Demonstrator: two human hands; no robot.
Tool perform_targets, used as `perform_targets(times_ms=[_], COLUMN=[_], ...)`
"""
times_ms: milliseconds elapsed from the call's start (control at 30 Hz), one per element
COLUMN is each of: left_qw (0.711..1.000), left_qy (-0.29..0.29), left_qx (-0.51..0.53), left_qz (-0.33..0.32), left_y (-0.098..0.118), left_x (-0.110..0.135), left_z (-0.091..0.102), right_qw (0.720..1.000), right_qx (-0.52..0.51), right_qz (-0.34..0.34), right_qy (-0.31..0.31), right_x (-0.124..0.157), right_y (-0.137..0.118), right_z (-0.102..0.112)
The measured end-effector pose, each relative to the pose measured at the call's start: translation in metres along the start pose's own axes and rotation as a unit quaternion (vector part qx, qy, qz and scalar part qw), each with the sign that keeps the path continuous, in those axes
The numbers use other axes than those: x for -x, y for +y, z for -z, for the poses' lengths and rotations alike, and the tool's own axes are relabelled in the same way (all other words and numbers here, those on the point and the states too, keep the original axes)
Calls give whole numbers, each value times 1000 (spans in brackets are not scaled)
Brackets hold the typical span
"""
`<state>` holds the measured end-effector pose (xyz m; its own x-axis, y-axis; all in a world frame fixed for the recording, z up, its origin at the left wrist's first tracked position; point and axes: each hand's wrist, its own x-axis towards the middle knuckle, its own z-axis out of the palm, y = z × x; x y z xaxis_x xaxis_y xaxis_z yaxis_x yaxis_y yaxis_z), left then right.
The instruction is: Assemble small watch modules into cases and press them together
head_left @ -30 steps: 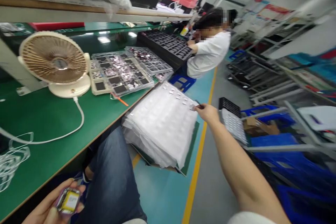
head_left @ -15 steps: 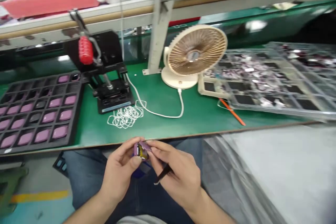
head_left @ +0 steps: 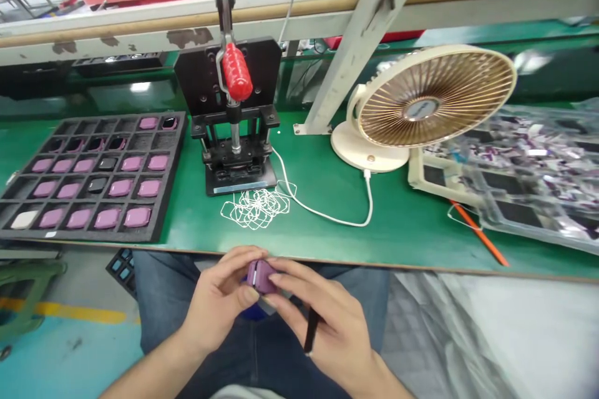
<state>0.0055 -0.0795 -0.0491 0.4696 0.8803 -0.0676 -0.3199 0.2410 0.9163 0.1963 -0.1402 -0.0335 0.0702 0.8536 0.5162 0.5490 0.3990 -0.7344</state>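
Both hands meet over my lap, just below the green bench edge. My left hand (head_left: 219, 302) pinches a small purple part (head_left: 260, 275) from the left. My right hand (head_left: 322, 324) presses on the same part with thumb and forefinger, and a thin black tool (head_left: 311, 329) sticks down between its fingers. On the bench ahead stands a black hand press (head_left: 231, 118) with a red-handled lever. A heap of thin white rings (head_left: 255, 207) lies in front of it. At the left, a black tray (head_left: 93, 177) holds several purple parts in its pockets.
A beige desk fan (head_left: 430, 100) stands right of the press, its white cable (head_left: 327, 212) looping across the bench. Clear trays of small parts (head_left: 524, 168) and an orange stick (head_left: 480, 234) lie at the right. White plastic sheets (head_left: 505, 336) are stacked beside my right knee.
My view has swung from the aisle back to the bench. My right hand came back from the white sheets and joined the left on the purple part, which now shows its purple side.
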Motion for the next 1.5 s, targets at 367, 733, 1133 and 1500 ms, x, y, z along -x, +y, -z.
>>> perform_targets(times_ms=[367, 733, 1133, 1500], left_qw=[1000, 999, 990, 995], left_qy=[-17, -5, 133, 79], left_qx=[-17, -31, 36, 38], left_qz=[-14, -14, 29, -37], left_y=[-1, -5, 0, 6], left_x=[-1, 0, 2, 0], left_z=[1, 4, -19, -14], right_qw=[998, 991, 998, 990], right_qx=[28, 60, 64, 13], right_qz=[60, 103, 17, 69], right_qy=[-14, -54, 0, -124], right_x=[5, 17, 6, -7], right_y=[2, 14, 7, 2], right_z=[6, 1, -16, -13])
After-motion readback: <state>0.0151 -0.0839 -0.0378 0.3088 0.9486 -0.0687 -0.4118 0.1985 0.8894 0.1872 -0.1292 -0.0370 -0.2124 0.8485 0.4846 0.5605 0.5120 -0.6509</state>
